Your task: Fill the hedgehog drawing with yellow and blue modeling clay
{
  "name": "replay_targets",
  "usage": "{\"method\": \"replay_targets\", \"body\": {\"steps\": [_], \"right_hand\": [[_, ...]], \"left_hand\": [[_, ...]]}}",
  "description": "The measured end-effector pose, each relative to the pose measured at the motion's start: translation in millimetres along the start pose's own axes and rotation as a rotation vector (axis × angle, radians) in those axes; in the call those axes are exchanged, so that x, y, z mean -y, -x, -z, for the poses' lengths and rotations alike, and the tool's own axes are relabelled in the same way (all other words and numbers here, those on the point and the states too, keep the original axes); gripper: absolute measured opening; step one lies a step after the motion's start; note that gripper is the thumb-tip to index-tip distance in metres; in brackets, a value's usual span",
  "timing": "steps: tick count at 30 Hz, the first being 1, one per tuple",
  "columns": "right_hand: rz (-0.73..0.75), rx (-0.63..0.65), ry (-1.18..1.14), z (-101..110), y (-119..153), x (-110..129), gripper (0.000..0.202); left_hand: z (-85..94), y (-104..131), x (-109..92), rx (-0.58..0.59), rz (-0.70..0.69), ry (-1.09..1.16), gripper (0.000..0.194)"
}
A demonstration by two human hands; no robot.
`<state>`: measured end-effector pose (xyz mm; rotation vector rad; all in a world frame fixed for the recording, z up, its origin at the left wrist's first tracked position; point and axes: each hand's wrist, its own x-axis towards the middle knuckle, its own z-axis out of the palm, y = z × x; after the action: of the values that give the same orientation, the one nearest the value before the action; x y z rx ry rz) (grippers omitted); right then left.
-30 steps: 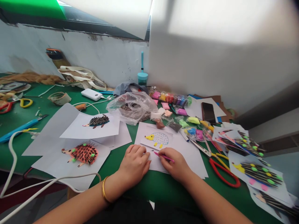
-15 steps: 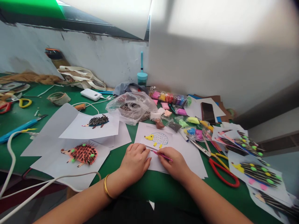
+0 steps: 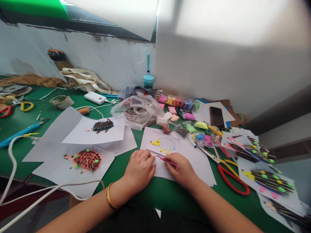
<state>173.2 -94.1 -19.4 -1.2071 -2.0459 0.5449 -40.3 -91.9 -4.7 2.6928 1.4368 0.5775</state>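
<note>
- The slim pink pen [image 3: 174, 164] is between the two hands, pinched in the fingers of the right hand [image 3: 181, 170]; its dark tip points towards the left hand [image 3: 140, 168], close over the white sheet [image 3: 198, 165]. Whether it touches, I cannot tell.
- Since a second ago the pen's rear end has shifted slightly towards the left hand, while both hands have hardly moved; that suggests fine work on one spot.
- The left hand lies palm down over the sheet's left edge, fingers loosely bent, nothing seen in it. The hands are apart but near each other.
- Just beyond the fingertips lies a yellow-headed hedgehog drawing [image 3: 166, 144].
- Farther ahead of the left hand, a clear plastic bag [image 3: 116, 111] holds dark striped seeds [image 3: 132, 111].
- Ahead of the right hand lie small coloured packets [image 3: 201, 125]; behind them, a long clear pack [image 3: 178, 102] holds a row of many-coloured pieces.
- Farthest ahead stands a turquoise lidded cup [image 3: 148, 80], contents unclear.
</note>
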Motion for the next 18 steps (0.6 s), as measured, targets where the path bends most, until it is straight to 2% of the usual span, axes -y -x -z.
{"method": "replay_targets", "body": {"steps": [7,13,18], "right_hand": [[0.048,0.06,-0.021,1.5,0.8,1.9,0.015],[0.003,-0.008,-0.013,1.4,-0.6,1.9,0.015],[0.025,0.03,0.003,0.1,-1.0,1.8,0.014]], "left_hand": [[-1.4,2.1,0.8,0.01,0.013,0.01,0.021],[-2.2,2.1,-0.5,0.052,0.011,0.003,0.023],[-4.2,1.7,-0.9,0.056,0.013,0.011,0.028]]}}
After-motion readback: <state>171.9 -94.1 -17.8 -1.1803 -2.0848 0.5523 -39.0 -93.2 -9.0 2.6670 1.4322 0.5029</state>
